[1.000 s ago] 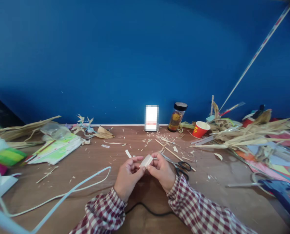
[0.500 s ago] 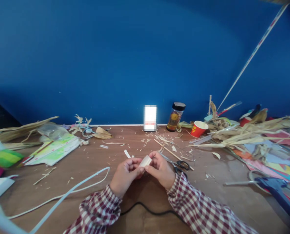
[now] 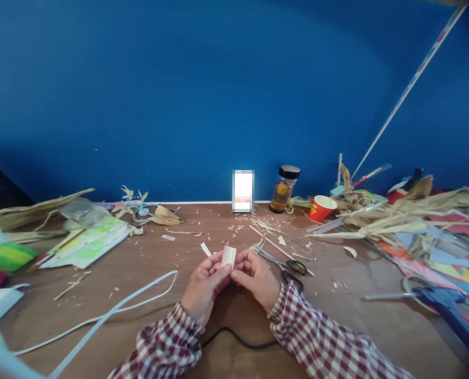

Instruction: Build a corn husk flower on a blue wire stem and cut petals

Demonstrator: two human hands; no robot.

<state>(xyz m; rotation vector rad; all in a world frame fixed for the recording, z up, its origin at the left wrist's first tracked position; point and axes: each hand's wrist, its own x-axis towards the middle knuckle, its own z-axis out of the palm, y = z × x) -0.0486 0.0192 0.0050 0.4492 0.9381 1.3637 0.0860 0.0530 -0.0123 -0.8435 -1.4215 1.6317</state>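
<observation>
A small, flat, pale rectangular piece with fine lengthwise stripes, perhaps corn husk, stands up between my hands. My left hand pinches it between thumb and fingers along its lower left side. At its lower right edge, the thumb and curled fingers of my right hand close on it; the exact contact is partly hidden. Just beyond my right hand lie black-handled scissors, with a thin stick crossing near them. A white paper strip rests beyond my left fingers.
A blue glue gun lies at right, near piled husks. A red paper cup and a lidded jar stand at the back. White cable loops at left beside painted paper. Black cable runs nearest me.
The pale piece has turned from leaning right to nearly upright, its striped face showing, and shifted slightly left. My right hand has moved a little left and now grips only the lower edge.
</observation>
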